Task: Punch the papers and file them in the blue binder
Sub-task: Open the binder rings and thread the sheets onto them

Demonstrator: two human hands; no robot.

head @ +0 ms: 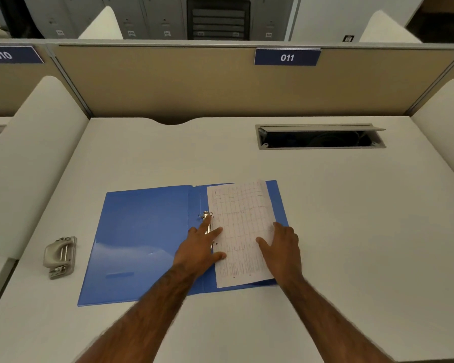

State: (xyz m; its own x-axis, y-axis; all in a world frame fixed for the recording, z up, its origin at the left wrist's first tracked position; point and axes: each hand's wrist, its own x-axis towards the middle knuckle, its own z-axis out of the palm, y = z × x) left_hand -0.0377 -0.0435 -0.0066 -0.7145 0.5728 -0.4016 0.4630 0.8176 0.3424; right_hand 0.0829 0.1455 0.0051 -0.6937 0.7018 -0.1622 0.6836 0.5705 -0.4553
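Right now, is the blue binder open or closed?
Open. The blue binder lies spread flat on the desk, metal ring showing at the spine, papers on its right half.

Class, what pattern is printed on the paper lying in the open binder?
A grid of ruled lines, like a table, on the white paper; seen in the head view.

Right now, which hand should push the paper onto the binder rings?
Left, probably: the left hand lies beside the rings at the punched edge of the paper; the right hand rests on the far edge, steadying it.
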